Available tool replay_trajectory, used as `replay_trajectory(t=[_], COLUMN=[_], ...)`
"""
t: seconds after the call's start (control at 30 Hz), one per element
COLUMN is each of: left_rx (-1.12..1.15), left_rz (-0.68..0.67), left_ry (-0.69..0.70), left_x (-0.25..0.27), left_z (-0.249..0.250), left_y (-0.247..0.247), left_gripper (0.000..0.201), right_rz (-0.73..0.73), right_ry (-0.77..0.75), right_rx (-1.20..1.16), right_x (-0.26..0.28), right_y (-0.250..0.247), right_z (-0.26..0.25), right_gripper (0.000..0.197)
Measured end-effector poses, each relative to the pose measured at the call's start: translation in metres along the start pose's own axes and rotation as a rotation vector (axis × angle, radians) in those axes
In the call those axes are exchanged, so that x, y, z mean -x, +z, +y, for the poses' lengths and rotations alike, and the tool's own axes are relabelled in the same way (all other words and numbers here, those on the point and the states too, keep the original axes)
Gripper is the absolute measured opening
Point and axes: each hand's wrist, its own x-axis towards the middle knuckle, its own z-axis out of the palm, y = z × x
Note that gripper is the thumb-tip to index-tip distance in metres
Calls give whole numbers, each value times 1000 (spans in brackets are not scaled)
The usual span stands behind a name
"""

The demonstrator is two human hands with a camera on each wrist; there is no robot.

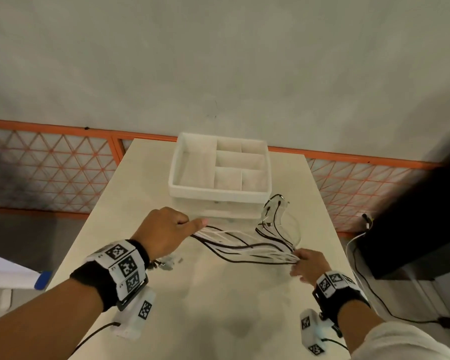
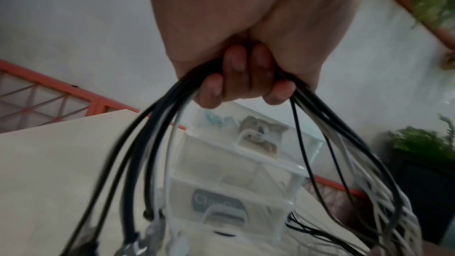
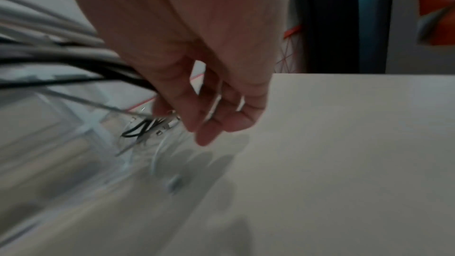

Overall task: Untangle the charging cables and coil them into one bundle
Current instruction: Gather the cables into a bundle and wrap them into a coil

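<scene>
A bundle of black and white charging cables (image 1: 244, 246) stretches above the table between my two hands. My left hand (image 1: 172, 227) grips one end, thumb pointing right; in the left wrist view its fingers (image 2: 246, 83) curl round the cables (image 2: 157, 155), which hang in loops on both sides. My right hand (image 1: 300, 258) holds the other end, where the strands converge. In the right wrist view the cables (image 3: 61, 57) run in from the left and pass between thumb and index finger (image 3: 187, 108), the other fingers hanging fairly straight. Loose cable ends (image 1: 273, 214) curl beside the box.
A white organizer box (image 1: 218, 196) with several compartments stands at the far middle of the beige table (image 1: 218, 307). Small connectors (image 1: 166, 263) lie under my left wrist. A dark cabinet (image 1: 413, 229) and a floor cable (image 1: 361, 271) are off the right edge.
</scene>
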Motion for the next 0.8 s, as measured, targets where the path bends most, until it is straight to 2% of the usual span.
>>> replay_trajectory(t=[0.07,0.13,0.2,0.23,0.27,0.3,0.37,0.4,0.43,0.47,0.53,0.57,0.6,0.7,0.73,0.8], left_rx=[-104,-158,-156,-145,-129,-111,-42,23,91,144,228,259,285,251,251,257], left_rz=[-76,-101,-100,-100,-110,-124,-157,-174,-195,-216,-240,-238,-224,-157,-148,-148], left_ry=[-4,-2,20,42,70,99,148,176,209,242,276,275,257,168,141,106], left_x=[2,3,3,3,2,2,3,4,5,5,6,8,10,17,21,26], left_z=[4,11,18,23,29,34,45,49,53,55,50,44,37,11,5,-1], left_y=[10,15,16,15,12,10,6,3,0,-2,-7,-8,-7,5,9,14], left_gripper=[68,69,72,72,70,69,63,55,44,34,14,14,19,35,30,22], right_rz=[24,174,322,339,293,176,-112,-197,-210,-171,-39,11,44,67,64,62], right_ry=[28,-32,-218,-345,-473,-589,-720,-757,-797,-837,-870,-856,-836,-780,-767,-728], right_rx=[235,340,246,145,46,-27,5,91,178,229,169,66,-59,-302,-286,-72], right_x=[7,20,41,51,65,82,113,124,129,131,131,127,125,126,127,125], right_y=[-2,-10,-17,-19,-19,-15,-1,10,21,31,40,40,36,21,18,16], right_z=[-1,-18,-45,-59,-74,-89,-116,-125,-131,-136,-143,-144,-143,-139,-135,-128], right_gripper=[45,48,46,44,41,40,60,72,75,68,32,15,6,11,16,28])
